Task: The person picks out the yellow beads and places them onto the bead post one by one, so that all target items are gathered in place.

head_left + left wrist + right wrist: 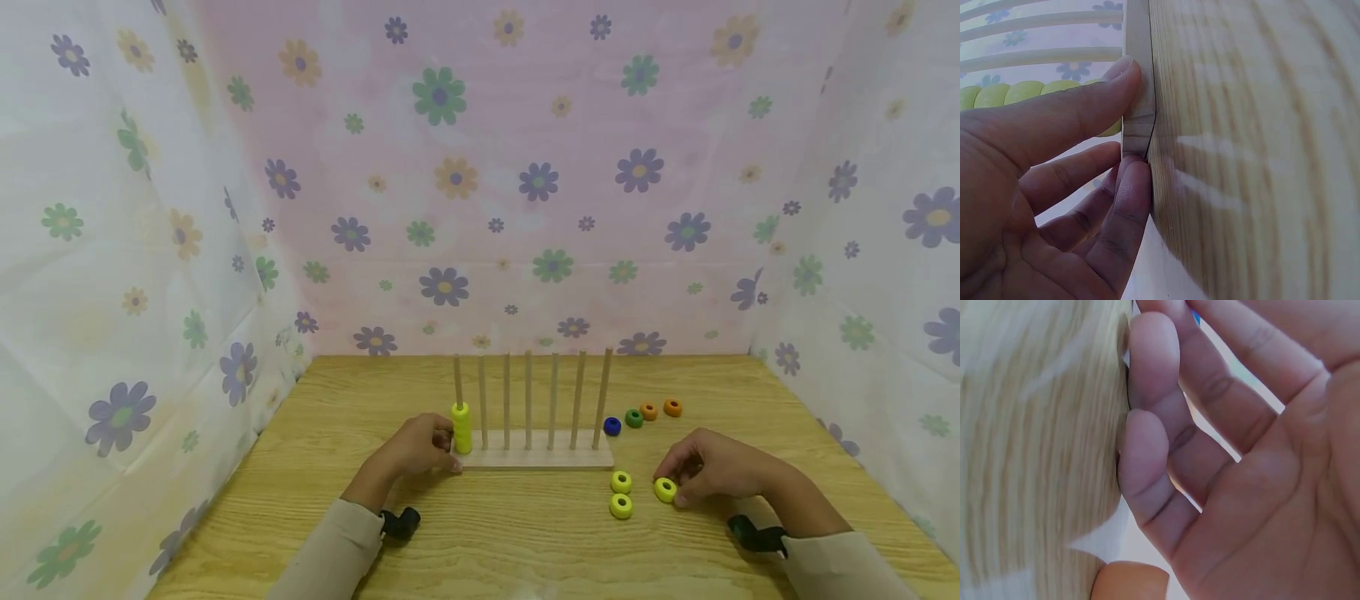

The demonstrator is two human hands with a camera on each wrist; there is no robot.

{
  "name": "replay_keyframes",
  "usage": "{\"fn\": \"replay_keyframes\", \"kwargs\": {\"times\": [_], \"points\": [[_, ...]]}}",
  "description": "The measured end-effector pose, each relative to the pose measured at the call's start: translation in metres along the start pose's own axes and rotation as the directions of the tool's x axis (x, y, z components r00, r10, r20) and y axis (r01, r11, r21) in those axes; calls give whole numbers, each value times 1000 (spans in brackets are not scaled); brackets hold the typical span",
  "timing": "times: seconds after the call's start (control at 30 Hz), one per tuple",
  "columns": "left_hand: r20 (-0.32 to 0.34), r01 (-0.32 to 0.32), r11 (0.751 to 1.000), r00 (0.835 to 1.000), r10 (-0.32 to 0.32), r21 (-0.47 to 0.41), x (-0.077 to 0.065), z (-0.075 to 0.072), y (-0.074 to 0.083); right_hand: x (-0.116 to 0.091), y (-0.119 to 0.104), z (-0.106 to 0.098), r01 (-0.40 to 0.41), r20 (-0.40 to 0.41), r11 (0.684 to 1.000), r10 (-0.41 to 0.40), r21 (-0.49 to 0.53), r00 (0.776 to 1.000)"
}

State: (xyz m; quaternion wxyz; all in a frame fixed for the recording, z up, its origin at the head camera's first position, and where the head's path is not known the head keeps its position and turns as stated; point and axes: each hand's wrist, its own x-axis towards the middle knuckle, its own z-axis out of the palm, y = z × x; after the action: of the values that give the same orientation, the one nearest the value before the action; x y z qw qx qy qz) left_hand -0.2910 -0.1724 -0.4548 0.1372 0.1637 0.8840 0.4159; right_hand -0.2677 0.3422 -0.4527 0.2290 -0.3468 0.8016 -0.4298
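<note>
A wooden peg rack [536, 458] with a row of upright pegs stands on the table. Several yellow beads [461, 429] are stacked on its leftmost peg. My left hand [411, 450] grips the left end of the base, and in the left wrist view the thumb [1124, 81] lies on its front edge with fingertips at its end. To the right of the rack, my right hand [720, 467] pinches a loose yellow bead [665, 490] at the tabletop between thumb and finger. Two more yellow beads [621, 482] lie just left of it. The right wrist view hides the pinched bead.
Behind the right hand lie a blue bead [612, 427], a green bead [634, 418] and two orange beads [672, 407]. One orange bead [1132, 581] shows low in the right wrist view. Flowered cloth [525, 250] encloses the wooden table [510, 542] at the back and sides.
</note>
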Motion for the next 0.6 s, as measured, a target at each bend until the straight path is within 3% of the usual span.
{"fn": "replay_keyframes", "kwargs": {"times": [0.27,0.6], "points": [[4,-10,1000,1000,10,4,-1,-1,0,6,-4,5,-128,-94,988,120,-83,988],[-7,-8,1000,1000,8,8,0,-1,-2,6,-5,6,-89,-90,993,82,-75,993]]}}
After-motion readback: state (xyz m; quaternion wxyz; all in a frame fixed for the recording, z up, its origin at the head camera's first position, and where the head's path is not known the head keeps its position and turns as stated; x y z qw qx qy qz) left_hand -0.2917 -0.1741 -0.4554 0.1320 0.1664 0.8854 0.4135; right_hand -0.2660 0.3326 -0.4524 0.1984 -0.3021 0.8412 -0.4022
